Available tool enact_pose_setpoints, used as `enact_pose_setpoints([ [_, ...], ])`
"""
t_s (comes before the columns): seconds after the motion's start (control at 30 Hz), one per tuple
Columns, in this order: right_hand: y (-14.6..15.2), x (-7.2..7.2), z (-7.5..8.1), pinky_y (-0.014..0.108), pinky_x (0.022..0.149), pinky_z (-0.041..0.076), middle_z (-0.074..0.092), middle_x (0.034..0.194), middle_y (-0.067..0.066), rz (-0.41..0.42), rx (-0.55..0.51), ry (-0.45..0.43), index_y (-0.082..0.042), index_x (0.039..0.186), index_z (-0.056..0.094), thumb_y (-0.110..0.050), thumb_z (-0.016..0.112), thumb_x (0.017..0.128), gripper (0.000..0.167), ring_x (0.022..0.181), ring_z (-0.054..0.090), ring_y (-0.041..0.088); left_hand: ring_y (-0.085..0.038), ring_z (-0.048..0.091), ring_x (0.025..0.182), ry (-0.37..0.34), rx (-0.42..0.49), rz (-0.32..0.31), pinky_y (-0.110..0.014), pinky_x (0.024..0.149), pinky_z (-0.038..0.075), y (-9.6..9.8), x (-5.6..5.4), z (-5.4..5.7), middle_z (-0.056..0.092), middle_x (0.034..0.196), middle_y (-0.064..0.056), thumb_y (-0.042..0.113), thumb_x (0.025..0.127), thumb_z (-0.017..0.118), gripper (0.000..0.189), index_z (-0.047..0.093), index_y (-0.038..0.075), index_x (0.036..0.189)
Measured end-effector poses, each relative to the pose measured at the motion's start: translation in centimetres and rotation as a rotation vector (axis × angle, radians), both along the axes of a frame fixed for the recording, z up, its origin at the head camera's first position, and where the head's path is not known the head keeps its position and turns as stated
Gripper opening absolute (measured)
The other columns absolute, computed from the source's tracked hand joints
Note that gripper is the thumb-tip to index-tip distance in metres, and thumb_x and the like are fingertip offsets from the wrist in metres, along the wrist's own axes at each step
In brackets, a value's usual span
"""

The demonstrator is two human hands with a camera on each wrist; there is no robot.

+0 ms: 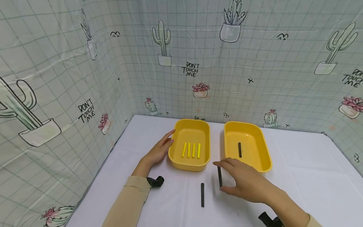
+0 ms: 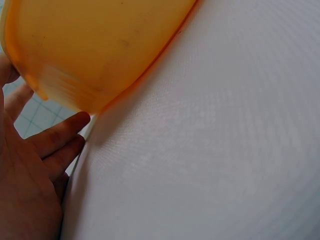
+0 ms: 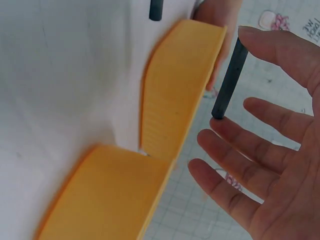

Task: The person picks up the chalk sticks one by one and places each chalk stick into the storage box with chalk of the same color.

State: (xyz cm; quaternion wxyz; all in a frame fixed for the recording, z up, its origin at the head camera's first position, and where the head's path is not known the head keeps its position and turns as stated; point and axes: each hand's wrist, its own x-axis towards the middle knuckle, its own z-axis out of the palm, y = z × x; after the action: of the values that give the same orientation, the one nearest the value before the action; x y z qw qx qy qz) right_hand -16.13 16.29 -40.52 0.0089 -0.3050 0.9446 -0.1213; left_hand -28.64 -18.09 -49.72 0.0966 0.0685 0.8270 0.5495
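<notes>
My right hand (image 1: 246, 181) pinches a slim black stick (image 1: 219, 177) by its ends, between thumb and fingertip, above the table. In the right wrist view this stick (image 3: 230, 80) spans the gap, the other fingers spread. A second black stick (image 1: 202, 194) lies on the table to the left of that hand. Another black stick (image 1: 239, 149) lies in the right yellow tray (image 1: 265, 151). My left hand (image 1: 157, 153) rests against the left side of the left yellow tray (image 1: 191, 132), fingers fairly straight. Several yellow sticks (image 1: 193, 150) lie side by side in that tray.
Both trays stand next to each other on a white-covered table (image 1: 300, 170), with a narrow gap between them. A patterned cloth (image 1: 238, 78) hangs behind and to the left. Black wrist devices (image 1: 156, 181) sit at both wrists.
</notes>
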Motion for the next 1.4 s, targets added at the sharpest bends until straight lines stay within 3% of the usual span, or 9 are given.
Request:
enact_pose_setpoints([
  [0.33,1.4,-1.3,1.6,0.048,0.099,0.057,0.063,0.137,0.001,-0.050,-0.041,0.014,-0.021,0.145,0.058,-0.035,0.086,0.084,0.068,0.119,0.065,0.024,-0.035,0.034,0.155,0.008,0.016,0.000,-0.067,0.126,0.018,-0.3,-0.2,-0.5,0.041,0.165,-0.009,0.048,0.109,0.046,0.049,0.035,0.052,0.156],
  [0.57,2.5,-2.1,1.8,0.058,0.105,0.052,0.063,0.140,0.008,-0.049,-0.065,0.051,-0.018,0.144,0.059,-0.033,0.087,0.084,0.069,0.136,0.056,0.043,-0.035,0.034,0.155,0.007,0.022,0.001,-0.066,0.126,0.018,-0.3,-0.2,-0.4,0.042,0.164,-0.009,0.047,0.109,0.046,0.048,0.036,0.053,0.156],
  [0.8,3.8,-3.3,2.5,0.049,0.092,0.058,0.065,0.131,0.006,-0.061,-0.082,0.058,-0.014,0.143,0.058,-0.034,0.087,0.084,0.068,0.112,0.064,0.025,-0.035,0.035,0.154,0.006,0.019,0.003,-0.066,0.126,0.018,-0.5,-0.1,0.0,0.042,0.164,-0.009,0.047,0.109,0.046,0.048,0.036,0.052,0.156],
  [1.0,5.1,-4.6,2.7,0.061,0.099,0.053,0.062,0.142,0.011,-0.090,-0.083,0.031,-0.013,0.145,0.056,-0.038,0.084,0.087,0.069,0.125,0.061,0.035,-0.035,0.037,0.153,0.007,0.017,0.001,-0.066,0.126,0.019,-0.5,-0.1,0.3,0.044,0.162,-0.010,0.046,0.109,0.046,0.050,0.035,0.049,0.158],
  [1.4,7.9,-6.9,1.6,0.067,0.100,0.049,0.061,0.143,0.020,-0.129,-0.068,-0.025,-0.007,0.145,0.056,-0.039,0.084,0.087,0.071,0.125,0.059,0.043,-0.034,0.037,0.153,-0.004,0.032,-0.013,-0.064,0.126,0.021,-0.3,0.2,0.0,0.043,0.163,-0.009,0.047,0.109,0.046,0.049,0.036,0.051,0.157],
])
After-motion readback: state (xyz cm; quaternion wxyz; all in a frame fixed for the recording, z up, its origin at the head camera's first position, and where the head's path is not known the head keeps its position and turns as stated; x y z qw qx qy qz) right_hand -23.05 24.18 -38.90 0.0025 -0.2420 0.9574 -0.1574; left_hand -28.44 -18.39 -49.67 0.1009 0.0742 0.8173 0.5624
